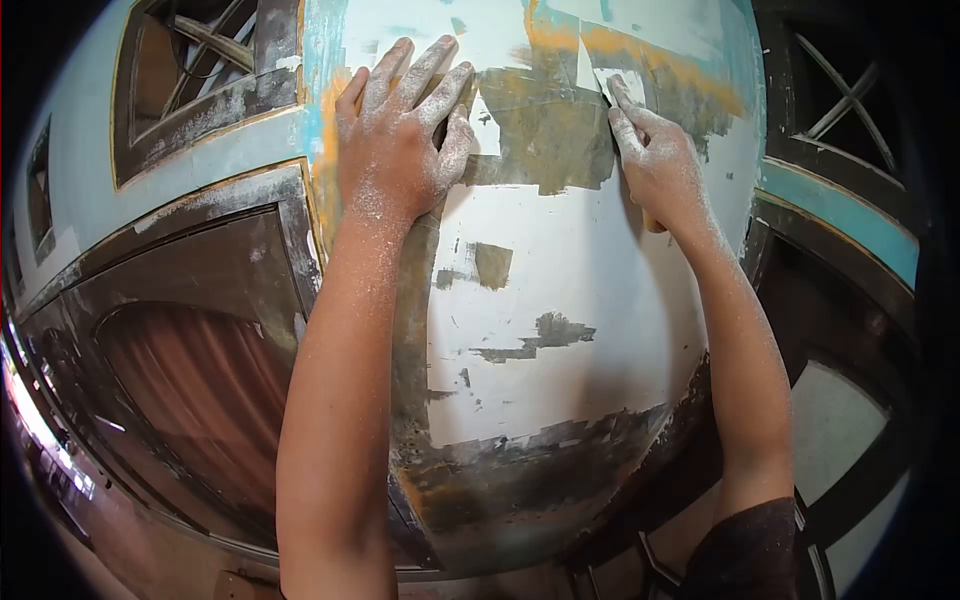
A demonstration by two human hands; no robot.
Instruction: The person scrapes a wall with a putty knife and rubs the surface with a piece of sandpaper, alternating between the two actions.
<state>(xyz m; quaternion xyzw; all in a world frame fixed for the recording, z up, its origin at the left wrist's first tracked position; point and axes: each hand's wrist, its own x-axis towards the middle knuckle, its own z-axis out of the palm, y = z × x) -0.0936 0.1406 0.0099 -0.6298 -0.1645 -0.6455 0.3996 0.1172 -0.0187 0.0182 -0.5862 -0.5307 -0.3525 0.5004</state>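
Observation:
In front of me is a wall [520, 380] with white paint or filler, grey bare patches, and orange and pale-blue traces near the top. My left hand [405, 140] lies against its upper left part, fingers spread and dusted with white powder. On the upper right, my right hand [655, 155] is closed around a scraper [654, 224]; its yellowish handle end shows below the palm. The blade is mostly hidden by the hand and appears to meet the wall near the fingertips. White dust covers the right fingers and forearm too.
A dark wooden door [190, 270] with a reddish-brown curtain behind its opening stands left. Above it is a window frame [205, 80] with crossed bars. Another crossed-bar frame [845, 100] sits at upper right, over a dark door with pale panels [835, 420].

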